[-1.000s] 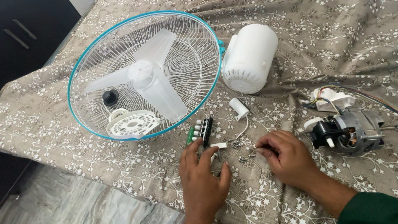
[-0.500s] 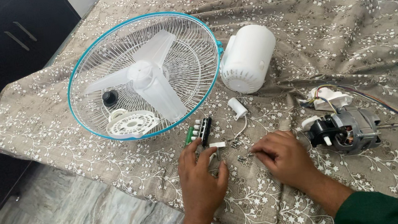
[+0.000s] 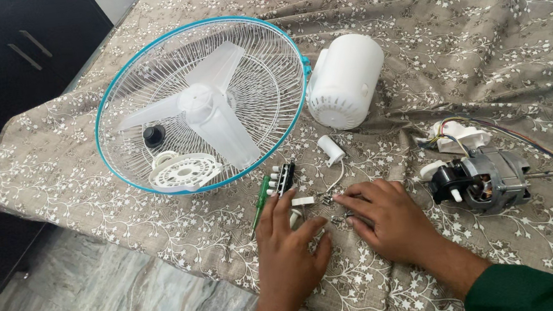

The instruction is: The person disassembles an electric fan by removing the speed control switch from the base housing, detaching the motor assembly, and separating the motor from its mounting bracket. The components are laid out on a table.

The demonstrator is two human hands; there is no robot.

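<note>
Both hands flat and open on the cloth-covered bench, left hand and right hand fingering the small screws lying loose between them beside a black switch block; tiny, light, slippery, likely best pinched at the head.

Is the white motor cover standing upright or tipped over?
Tipped over. The motor cover lies on its side on the cloth, its vented end facing the person, beside the fan guard.
</note>
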